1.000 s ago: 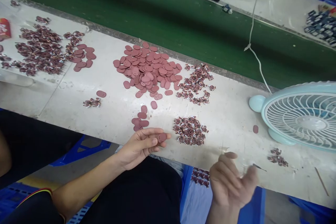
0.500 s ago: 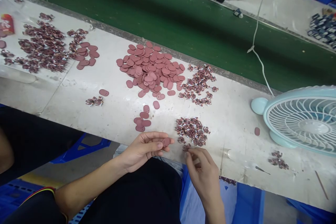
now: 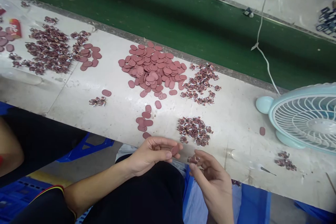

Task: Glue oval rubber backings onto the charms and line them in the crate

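Note:
Between its thumb and fingers, my left hand (image 3: 154, 154) grips a reddish-brown oval disc (image 3: 175, 149) with small holes, over the table's near edge. Just to the right, my right hand (image 3: 211, 178) pinches a small brown figure piece (image 3: 193, 160) at its fingertips; the two held pieces are apart. Beyond my right hand lies a cluster of similar brown pieces (image 3: 194, 130). A small group of oval discs (image 3: 144, 122) rests beyond my left hand, and a large disc pile (image 3: 154, 68) is farther back.
More brown pieces (image 3: 202, 84) lie behind, others (image 3: 49, 49) at the left. A light-blue fan (image 3: 309, 117) stands on the white table (image 3: 118, 112) at right. A green strip (image 3: 157, 17) runs behind. Another person's arm (image 3: 9, 147) is at left; a blue bin (image 3: 253, 203) sits below.
My right hand has lifted a brown piece off the table beside the near cluster and drawn it back. My left hand still holds its disc, now tilted; one more disc shows beside it. The view shifted slightly.

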Demonstrator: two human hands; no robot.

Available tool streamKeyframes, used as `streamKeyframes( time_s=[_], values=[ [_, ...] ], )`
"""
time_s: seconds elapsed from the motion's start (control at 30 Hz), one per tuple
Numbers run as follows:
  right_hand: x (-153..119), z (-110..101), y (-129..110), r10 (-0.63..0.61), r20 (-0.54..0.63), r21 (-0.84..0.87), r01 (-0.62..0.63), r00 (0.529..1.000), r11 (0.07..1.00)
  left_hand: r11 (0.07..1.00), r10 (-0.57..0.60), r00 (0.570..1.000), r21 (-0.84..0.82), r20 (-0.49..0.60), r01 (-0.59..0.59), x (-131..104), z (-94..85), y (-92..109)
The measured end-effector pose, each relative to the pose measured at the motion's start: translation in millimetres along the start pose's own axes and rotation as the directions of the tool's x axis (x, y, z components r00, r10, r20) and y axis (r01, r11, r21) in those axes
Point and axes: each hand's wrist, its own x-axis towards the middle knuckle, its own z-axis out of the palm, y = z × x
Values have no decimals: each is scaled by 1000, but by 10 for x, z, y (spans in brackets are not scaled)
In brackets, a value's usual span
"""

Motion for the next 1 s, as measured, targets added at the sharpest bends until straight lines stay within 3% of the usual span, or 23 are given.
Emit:
streamKeyframes(
  time_s=[0.07,0.13,0.33,0.63,0.83,1.0],
  values=[
    [-74,-9,-76,-18,46,188,9,999,982,1000,10,1000,24,17,-10,6,28,-29],
    [-102,3,-144,-59,80,241,38,995,970,998,22,999,61,27,-23,11,56,-52],
    [-68,54,-202,-53,87,206,34,995,978,994,24,996,101,83,-33,20,126,-54],
    [-19,15,-242,-24,150,129,4,988,992,980,17,999,196,32,-23,25,139,-69],
    [40,-1,-323,-23,191,204,-17,981,979,989,56,996,133,69,-65,37,180,-101],
    [47,12,-353,-24,178,231,-18,984,973,988,83,996,124,36,-87,31,202,-135]
  ],
)
